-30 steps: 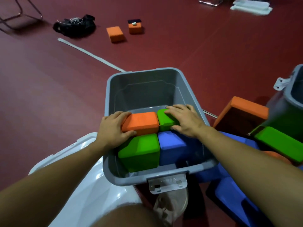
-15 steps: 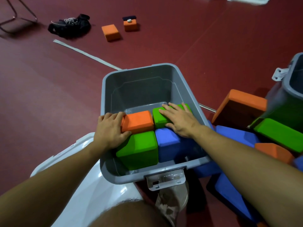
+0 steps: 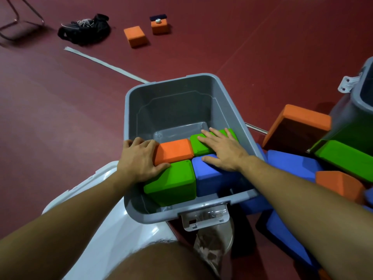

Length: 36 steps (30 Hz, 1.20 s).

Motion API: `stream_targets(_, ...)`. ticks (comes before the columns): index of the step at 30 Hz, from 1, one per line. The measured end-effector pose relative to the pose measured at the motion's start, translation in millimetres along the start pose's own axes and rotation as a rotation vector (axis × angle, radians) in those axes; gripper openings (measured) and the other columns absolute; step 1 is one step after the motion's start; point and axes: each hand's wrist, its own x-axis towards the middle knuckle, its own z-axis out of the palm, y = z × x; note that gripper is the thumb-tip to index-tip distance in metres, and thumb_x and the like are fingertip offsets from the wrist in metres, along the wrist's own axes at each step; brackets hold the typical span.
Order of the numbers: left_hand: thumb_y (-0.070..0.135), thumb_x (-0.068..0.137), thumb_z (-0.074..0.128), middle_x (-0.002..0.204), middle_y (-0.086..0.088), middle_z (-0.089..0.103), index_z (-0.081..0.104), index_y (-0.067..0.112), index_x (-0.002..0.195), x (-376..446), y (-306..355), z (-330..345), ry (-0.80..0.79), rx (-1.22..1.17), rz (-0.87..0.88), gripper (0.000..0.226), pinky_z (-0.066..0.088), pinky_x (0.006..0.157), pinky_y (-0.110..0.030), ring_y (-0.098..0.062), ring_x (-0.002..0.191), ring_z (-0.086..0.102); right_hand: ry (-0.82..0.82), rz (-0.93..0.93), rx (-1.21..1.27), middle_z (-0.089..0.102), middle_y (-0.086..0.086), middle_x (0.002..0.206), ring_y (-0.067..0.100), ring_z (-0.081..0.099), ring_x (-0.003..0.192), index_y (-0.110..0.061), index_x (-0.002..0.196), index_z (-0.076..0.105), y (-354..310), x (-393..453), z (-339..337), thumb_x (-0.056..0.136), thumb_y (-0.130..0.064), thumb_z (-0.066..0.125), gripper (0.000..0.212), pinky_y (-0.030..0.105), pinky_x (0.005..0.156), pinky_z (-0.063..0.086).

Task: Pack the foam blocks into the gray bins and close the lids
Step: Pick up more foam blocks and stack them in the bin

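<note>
A black bag lies on the red floor at eleven o'clock, chair legs left of it, a tape strip nearer.

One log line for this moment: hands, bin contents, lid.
left hand grips orange block | right hand flat on far green block | gray bin: four blocks | lid off

Far half of gray bin open down to its floor, reachable from above. Near half filled by orange block, two green blocks and blue block, with left hand and right hand lying over them. To the right, crowded by loose blocks and second bin; to the left, open red floor.
</note>
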Motion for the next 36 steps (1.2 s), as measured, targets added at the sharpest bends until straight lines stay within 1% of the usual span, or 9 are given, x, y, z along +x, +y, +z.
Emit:
stream_targets(4, 0.091, 0.070, 0.026, 0.103, 0.001, 0.069, 0.057, 0.023, 0.103, -1.9, 1.4, -1.9, -0.013, 0.019, -0.021, 0.081, 0.036, 0.089, -0.046, -0.024, 0.097, 0.053, -0.018, -0.009, 0.003, 0.008, -0.008, 0.163, 0.017, 0.004, 0.151, -0.033, 0.153, 0.020, -1.6, -0.2, 1.7, 0.092, -0.059, 0.043, 0.071, 0.052, 0.119, 0.000)
stream_targets(7, 0.093, 0.069, 0.023, 0.100, 0.002, 0.069, 0.055, 0.024, 0.095, -1.8, 1.9, -2.3, -0.033, 0.023, -0.037, 0.080, 0.036, 0.089, -0.044, -0.022, 0.092, 0.051, -0.033, -0.013, 0.002, 0.007, -0.008, 0.163, 0.016, 0.003, 0.151, -0.034, 0.154, 0.018, -2.8, -0.6, 4.0, 0.089, -0.062, 0.034, 0.072, 0.051, 0.118, -0.002)
stream_targets(8, 0.093, 0.069, 0.023, 0.106, 0.002, 0.069, 0.056, 0.025, 0.100, -1.5, 1.8, -2.1, -0.038, 0.026, -0.027, 0.082, 0.036, 0.090, -0.044, -0.022, 0.094, 0.052, -0.035, -0.013, 0.000, 0.007, -0.008, 0.163, 0.016, 0.002, 0.151, -0.034, 0.154, 0.017, -2.5, -0.2, 4.7, 0.087, -0.062, 0.030, 0.074, 0.051, 0.118, -0.002)
stream_targets(10, 0.094, 0.069, 0.023, 0.128, 0.001, 0.062, 0.053, 0.027, 0.123, -1.0, 0.9, -1.7, -0.058, 0.030, 0.012, 0.092, 0.035, 0.093, -0.046, -0.025, 0.106, 0.052, -0.043, -0.014, -0.007, 0.005, -0.009, 0.164, 0.016, 0.001, 0.151, -0.034, 0.154, 0.015, -1.5, 0.6, 5.1, 0.086, -0.063, 0.027, 0.075, 0.051, 0.118, -0.002)
stream_targets(12, 0.095, 0.069, 0.023, 0.146, 0.003, 0.049, 0.038, 0.035, 0.145, -0.6, 0.0, -2.2, -0.093, 0.019, 0.069, 0.098, 0.037, 0.095, -0.046, -0.026, 0.119, 0.047, -0.050, -0.014, -0.015, 0.004, -0.009, 0.164, 0.016, 0.000, 0.151, -0.035, 0.154, 0.014, -0.9, 1.2, 5.0, 0.089, -0.062, 0.029, 0.073, 0.050, 0.118, -0.003)
stream_targets(13, 0.096, 0.069, 0.023, 0.150, 0.004, 0.045, 0.032, 0.038, 0.148, 0.0, -0.2, -2.1, -0.112, 0.014, 0.087, 0.098, 0.038, 0.095, -0.045, -0.025, 0.122, 0.045, -0.055, -0.014, -0.015, 0.003, -0.009, 0.163, 0.015, 0.000, 0.151, -0.034, 0.154, 0.013, -0.9, 1.6, 5.0, 0.092, -0.061, 0.032, 0.071, 0.050, 0.118, -0.003)
stream_targets(17, 0.096, 0.069, 0.020, 0.152, 0.009, 0.041, 0.030, 0.043, 0.148, 2.6, -0.1, -0.3, -0.142, 0.022, 0.088, 0.096, 0.040, 0.091, -0.041, -0.021, 0.123, 0.043, -0.086, -0.012, -0.004, 0.000, -0.009, 0.163, 0.015, -0.002, 0.151, -0.034, 0.155, 0.012, -1.9, 7.0, 5.2, 0.098, -0.051, 0.042, 0.067, 0.049, 0.119, -0.004)
stream_targets(27, 0.094, 0.067, 0.020, 0.154, 0.014, 0.036, 0.027, 0.044, 0.150, 6.3, 3.4, -5.3, -0.192, 0.013, 0.093, 0.097, 0.048, 0.092, -0.037, -0.020, 0.125, 0.040, -0.141, 0.003, -0.011, -0.005, -0.008, 0.163, 0.016, -0.006, 0.150, -0.030, 0.155, 0.007, -7.5, 10.2, 2.4, 0.100, -0.045, 0.040, 0.066, 0.050, 0.120, -0.005)
stream_targets(36, 0.095, 0.066, 0.025, 0.153, 0.015, 0.037, 0.027, 0.043, 0.150, 4.1, 7.4, -9.8, -0.211, -0.001, 0.048, 0.099, 0.051, 0.087, -0.037, -0.019, 0.124, 0.041, 0.066, 0.047, 0.222, 0.024, -0.005, 0.160, 0.014, 0.013, 0.150, -0.024, 0.150, 0.035, -7.9, 1.9, 12.0, 0.092, -0.041, 0.061, 0.066, 0.044, 0.122, 0.005)
